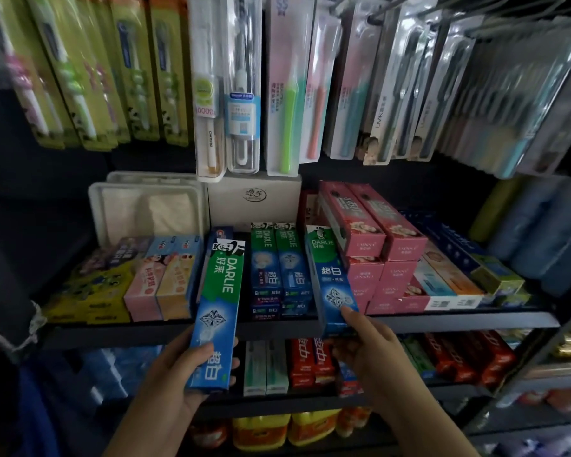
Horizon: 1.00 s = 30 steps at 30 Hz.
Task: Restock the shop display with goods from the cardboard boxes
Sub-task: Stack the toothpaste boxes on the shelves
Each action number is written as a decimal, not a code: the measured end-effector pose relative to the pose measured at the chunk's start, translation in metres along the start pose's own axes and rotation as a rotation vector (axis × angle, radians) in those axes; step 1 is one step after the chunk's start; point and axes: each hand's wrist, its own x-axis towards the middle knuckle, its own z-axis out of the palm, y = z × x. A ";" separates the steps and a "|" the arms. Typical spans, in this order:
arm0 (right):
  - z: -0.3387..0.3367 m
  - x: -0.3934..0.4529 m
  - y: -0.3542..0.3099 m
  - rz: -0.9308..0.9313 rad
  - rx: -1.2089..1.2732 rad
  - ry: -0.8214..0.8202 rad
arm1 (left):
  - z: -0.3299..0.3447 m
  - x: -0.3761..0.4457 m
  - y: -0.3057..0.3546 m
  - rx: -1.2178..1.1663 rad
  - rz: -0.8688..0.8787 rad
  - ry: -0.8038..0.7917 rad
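While gripped, toothpaste box (219, 301) in left hand (182, 374).

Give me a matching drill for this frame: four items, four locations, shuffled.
Items:
1. Darlie box in left hand
2. Darlie box in right hand
3. pink boxes
4. green-card toothbrush packs

Places:
A. stacked on the shelf, right of the Darlie row
B. hanging upper left
C. lower end past the shelf's front edge, left of the gap
D. standing at the right side of the gap

Pairs: 1-C, 2-D, 3-A, 4-B
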 end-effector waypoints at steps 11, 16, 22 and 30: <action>0.013 0.017 0.008 0.096 0.045 0.116 | -0.016 0.002 -0.003 0.033 -0.008 -0.035; 0.022 0.022 0.014 0.154 0.368 0.183 | -0.022 0.001 -0.002 -0.023 0.021 -0.020; 0.032 0.022 0.013 0.207 0.441 0.240 | -0.022 0.002 -0.005 -0.028 0.033 -0.003; 0.031 0.030 0.015 0.170 0.272 0.180 | -0.017 0.001 -0.005 0.012 0.013 0.039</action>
